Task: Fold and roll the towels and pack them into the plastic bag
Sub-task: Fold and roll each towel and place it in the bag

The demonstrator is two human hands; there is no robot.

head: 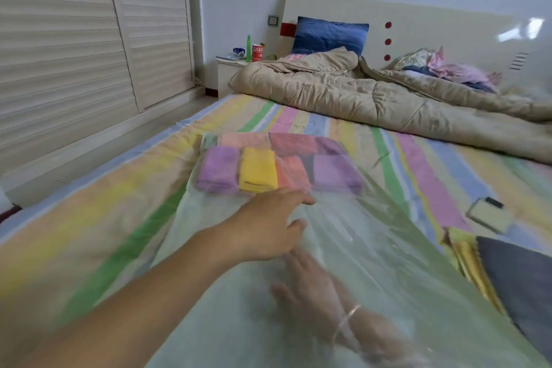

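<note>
Spread lengthwise on a bed sheet striped in pastel colours (89, 218): a large clear plastic bag (388, 293), mouth toward the near end, closed end far. Packed side by side at its far end, rolled terry towels (258, 170) in two rows: purple, yellow, coral and purple in the nearer row, pink, rose and purple behind, with a dark grey bit showing between. Left hand (268, 224) outside the bag, reaching in from the near left, palm down, fingers straight, released and grasping nothing, fingertips just short of the yellow and coral rolls; resting on the film or just above it, cannot tell through the blur. Right hand (310, 278) inside the bag, seen hazily through the plastic, just nearer than the left hand, fingers stretched toward the towels, nothing in it; thin bangle (351, 312) round the wrist. At the near right, beside the bag and outside it, a folded yellow towel (469, 260) with a dark grey towel (519, 284) against it. Farther off on the right, a small flat cream rectangle with a black end (487, 215), too blurred to name. Across the far half of the bed, a rumpled beige quilt (358, 95); behind it a blue pillow (328, 36) against a cream headboard with red dots (433, 24). Far left, a white bedside table (230, 72) with a red can (257, 52) and a green bottle (248, 45); along the left, pale louvred doors (74, 54).
</note>
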